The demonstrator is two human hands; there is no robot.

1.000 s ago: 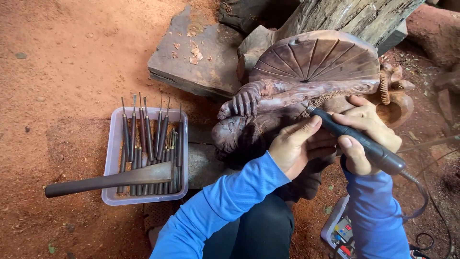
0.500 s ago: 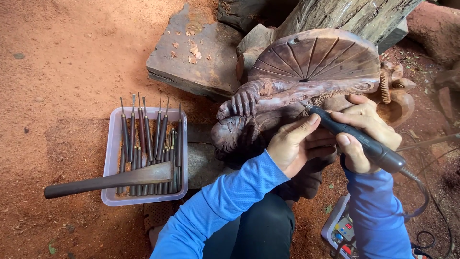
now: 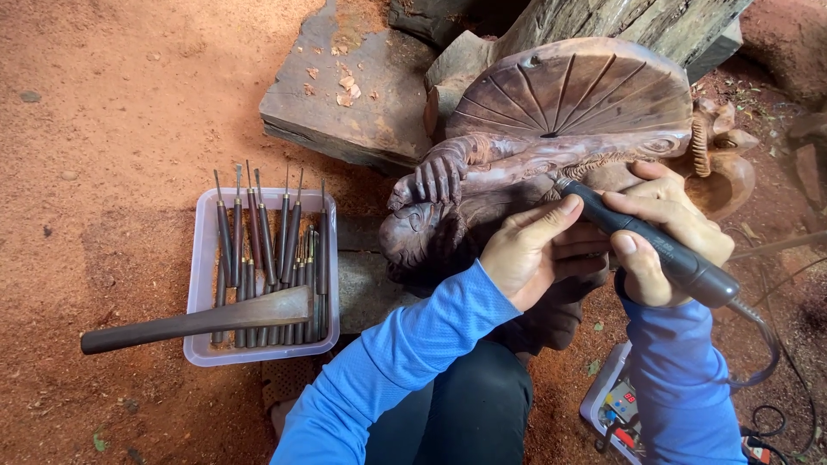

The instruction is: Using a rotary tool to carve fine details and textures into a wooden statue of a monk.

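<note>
The dark carved wooden sculpture (image 3: 534, 146) stands on the red dirt ground (image 3: 112, 95), and everything else is placed from it. Behind it lean a flat grey stone slab (image 3: 345, 95), to its left rear, and a rough weathered log (image 3: 620, 21). Well to its left on the ground sits a shallow clear plastic tray (image 3: 200, 284) holding a row of dark-handled metal chisels (image 3: 267, 250); a long wooden mallet (image 3: 198, 320) lies across the tray's near end. Before the sculpture, both hands touch it: the left hand (image 3: 534, 254) against its near side, the right hand (image 3: 668, 237) just right of that, gripping a black pen-shaped rotary tool (image 3: 646, 241) whose tip meets the carving.
</note>
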